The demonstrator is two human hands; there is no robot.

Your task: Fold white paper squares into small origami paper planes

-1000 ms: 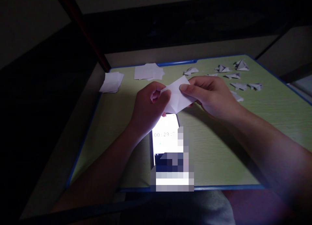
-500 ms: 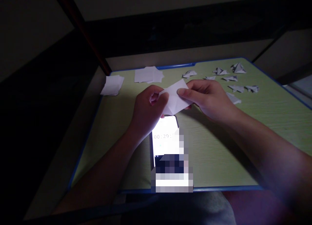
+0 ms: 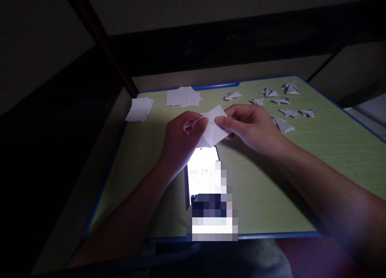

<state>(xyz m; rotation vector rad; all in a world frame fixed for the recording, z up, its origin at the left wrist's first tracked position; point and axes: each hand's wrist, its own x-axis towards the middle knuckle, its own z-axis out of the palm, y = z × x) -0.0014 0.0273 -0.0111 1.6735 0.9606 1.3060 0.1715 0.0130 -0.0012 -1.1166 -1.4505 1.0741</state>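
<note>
Between my hands, above the top end of a lit phone, is a small white sheet of paper with crease lines on it. My left hand pinches its left side, thumb on top and fingers curled behind. At its right edge my right hand grips with the thumb on the near face and the fingers underneath. The phone lies on the green table and shows a timer; its lower part is blurred out. A folded paper piece rests just beyond my right wrist.
Several small folded paper shapes are spread over the back right of the table. One stack of white paper lies at the back edge, another paper stack at the left corner. A blue rim borders the tabletop.
The paper and my hands have shifted slightly left relative to the folded shapes, with the right thumb closer to the left one. The whole view has tilted a little.
</note>
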